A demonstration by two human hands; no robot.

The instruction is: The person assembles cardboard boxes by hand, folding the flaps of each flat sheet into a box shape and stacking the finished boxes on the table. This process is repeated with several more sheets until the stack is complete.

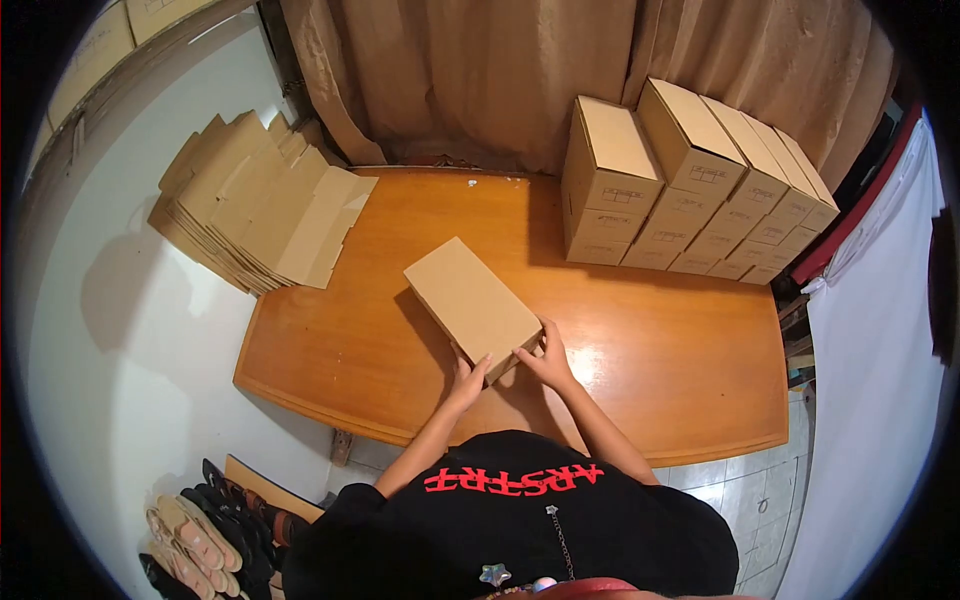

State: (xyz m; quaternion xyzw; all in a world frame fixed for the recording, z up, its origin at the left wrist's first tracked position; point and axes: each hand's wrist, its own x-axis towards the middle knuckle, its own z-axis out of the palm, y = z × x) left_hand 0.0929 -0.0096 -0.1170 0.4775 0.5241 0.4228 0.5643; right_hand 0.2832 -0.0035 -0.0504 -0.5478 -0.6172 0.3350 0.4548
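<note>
A closed brown cardboard box (474, 299) lies at an angle over the middle of the wooden table, its plain lid facing up. My left hand (468, 378) grips the box's near left corner, with the thumb by the edge and the other fingers hidden under or behind the side. At the near right corner, my right hand (546, 358) holds the same box, thumb at the front edge and fingers along the side. The two hands are a short way apart.
Stacked closed boxes (700, 190) stand at the back right of the table (640, 370). Flattened cardboard sheets (262, 205) lean in a pile at the back left, against the wall. Brown curtains (480, 80) hang behind. Shoes (200, 540) sit at the lower left.
</note>
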